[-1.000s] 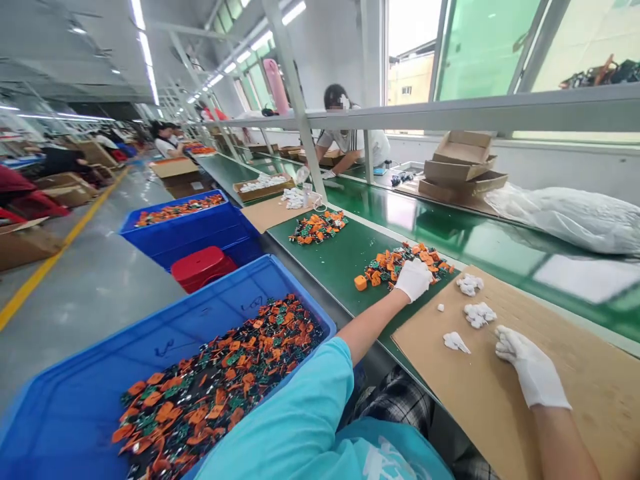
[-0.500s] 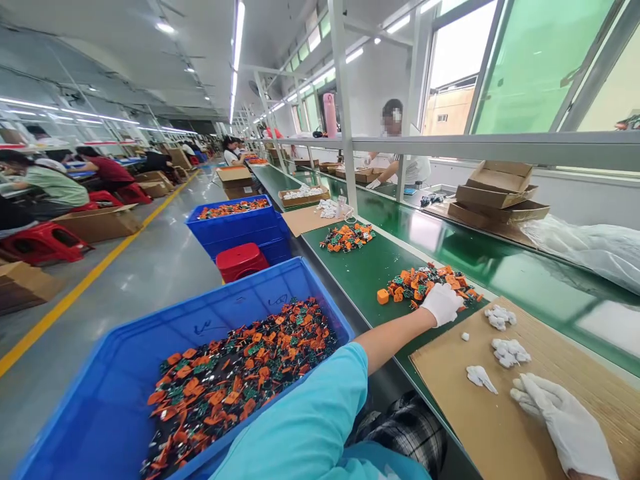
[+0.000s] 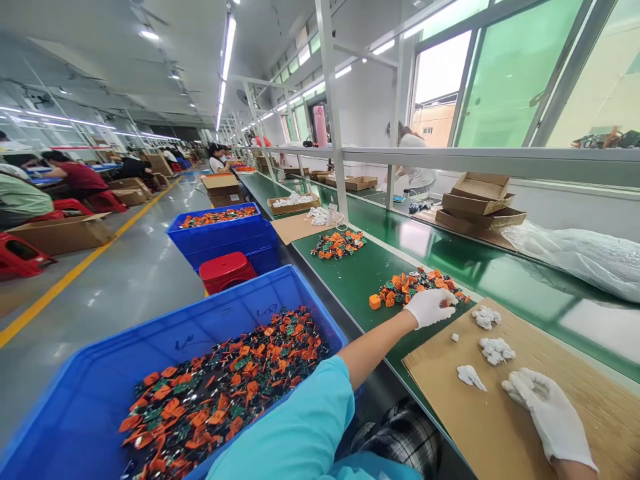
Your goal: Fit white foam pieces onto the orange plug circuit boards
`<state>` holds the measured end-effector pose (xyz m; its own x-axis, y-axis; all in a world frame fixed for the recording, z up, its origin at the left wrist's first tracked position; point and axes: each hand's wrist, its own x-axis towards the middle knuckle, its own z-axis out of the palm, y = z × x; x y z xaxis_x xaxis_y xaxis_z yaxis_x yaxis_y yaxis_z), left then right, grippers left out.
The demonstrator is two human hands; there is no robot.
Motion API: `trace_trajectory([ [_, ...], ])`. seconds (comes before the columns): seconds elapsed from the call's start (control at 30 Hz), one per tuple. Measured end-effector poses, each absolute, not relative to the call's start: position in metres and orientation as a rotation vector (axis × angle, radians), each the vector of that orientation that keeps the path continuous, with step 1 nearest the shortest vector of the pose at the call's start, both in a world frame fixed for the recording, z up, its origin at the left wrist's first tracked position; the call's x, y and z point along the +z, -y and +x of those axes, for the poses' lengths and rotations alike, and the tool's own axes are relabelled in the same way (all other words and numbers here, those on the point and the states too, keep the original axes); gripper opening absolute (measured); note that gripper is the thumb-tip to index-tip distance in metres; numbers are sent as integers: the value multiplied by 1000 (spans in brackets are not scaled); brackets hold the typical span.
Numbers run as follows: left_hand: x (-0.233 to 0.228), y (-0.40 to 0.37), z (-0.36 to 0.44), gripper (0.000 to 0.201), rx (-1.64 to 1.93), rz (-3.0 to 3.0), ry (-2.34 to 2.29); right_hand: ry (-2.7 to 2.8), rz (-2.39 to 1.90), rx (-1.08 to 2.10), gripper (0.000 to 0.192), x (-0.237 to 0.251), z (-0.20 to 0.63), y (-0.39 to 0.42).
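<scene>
My left hand, in a white glove, is at the near edge of a pile of orange, green and black parts. Its thumb and fingers curl around a small orange part, partly hidden by the glove. Low over the cardboard sheet is my gloved right hand, its fingers bent in towards the thumb; whatever they may hold is hidden. Close to it lie a white clump, a second white clump, a flat white piece and one small white bit.
A blue bin of similar parts stands at my left, with a red stool and another blue bin beyond. Another part pile lies farther along the green bench. A rack post rises behind it. A co-worker is across the line.
My left hand has turned at the pile, and an orange part now shows between its fingers. My right hand's fingers have bent from nearly straight towards the thumb. The camera view has shifted.
</scene>
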<state>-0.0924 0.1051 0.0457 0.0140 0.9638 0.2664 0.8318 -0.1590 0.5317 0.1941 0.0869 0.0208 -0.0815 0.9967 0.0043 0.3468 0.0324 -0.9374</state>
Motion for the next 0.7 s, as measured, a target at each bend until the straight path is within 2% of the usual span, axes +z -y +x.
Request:
trace_trajectory([
  [0.1,28,-81,-99,29,1036,1772,-1756,1386,-1442,1313,46,11,193,-91],
  [0.23,0,-48,-111,26,969,1719,-1765,1487,-1408,1319,30,13,189,-85],
  [0.43,-8,-39,-129,47,901,1709,-1780,1529,-1503,1283,36,12,183,-81],
  [0.53,1,-45,-123,55,741,1855,-1933,1502,-1547,1198,36,6,184,-81],
  [0.7,12,-53,-101,34,560,1908,-2103,1586,-1558,1047,46,-4,189,-86],
])
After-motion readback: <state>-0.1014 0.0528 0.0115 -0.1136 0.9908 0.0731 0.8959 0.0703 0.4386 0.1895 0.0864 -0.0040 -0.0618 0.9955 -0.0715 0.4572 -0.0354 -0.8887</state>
